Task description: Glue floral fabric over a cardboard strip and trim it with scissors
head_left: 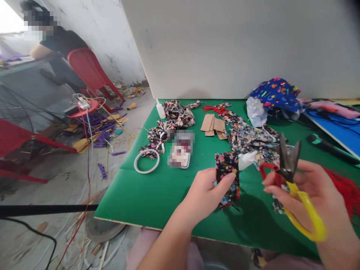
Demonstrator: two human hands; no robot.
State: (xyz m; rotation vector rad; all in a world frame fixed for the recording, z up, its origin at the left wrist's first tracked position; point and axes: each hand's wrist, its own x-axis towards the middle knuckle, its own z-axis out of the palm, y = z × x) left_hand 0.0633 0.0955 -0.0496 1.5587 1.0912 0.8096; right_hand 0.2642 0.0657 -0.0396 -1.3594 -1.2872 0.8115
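Observation:
My left hand (208, 191) is closed on a folded piece of dark floral fabric (227, 165), thumb across its front, above the green table (157, 198). In my right hand (317, 191) is a pair of scissors (294, 180) with a yellow handle, its blades pointing up and slightly apart. A red loop (263, 170) shows by the scissors' pivot; I cannot tell whether it is their other handle. Right of the fabric, a white nozzle bottle (247, 160) is partly hidden. Gathered floral fabric (250, 138) lies behind my hands.
Brown card pieces (209, 123), a phone (181, 150), a tape roll (146, 161) and a white bottle (160, 109) lie on the table. Blue patterned cloth (277, 93) and red threads (345, 191) are at right. A person sits on a red chair (90, 65) at far left.

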